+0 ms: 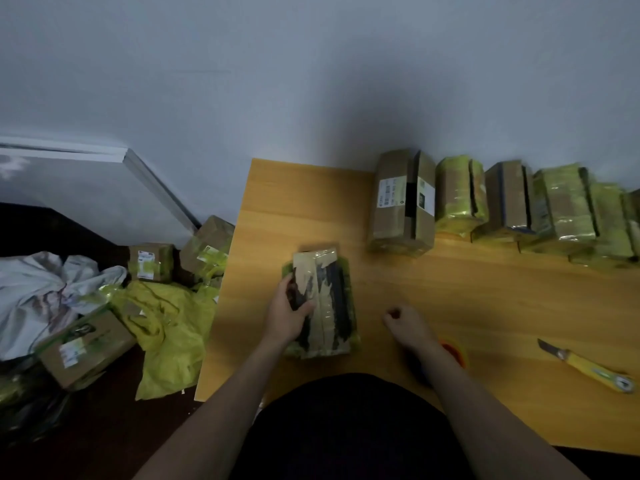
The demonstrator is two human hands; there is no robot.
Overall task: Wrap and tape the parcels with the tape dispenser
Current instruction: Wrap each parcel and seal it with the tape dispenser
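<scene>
Gripping the parcel by its left edge, the left hand has fingers curled round it; parcel lies flat on the table, near the front. Right hand hovers just beside, fingers curled, holding nothing. Tape dispenser partly hidden behind right wrist. Knife lies at right.

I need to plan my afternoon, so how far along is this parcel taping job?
Looks done: a row of taped parcels stands along the wall at the back of the table. In hand: the left hand holds one partly wrapped parcel; the right hand is curled and holds nothing. Possibly left: boxes on the floor, though their state is unclear.
</scene>
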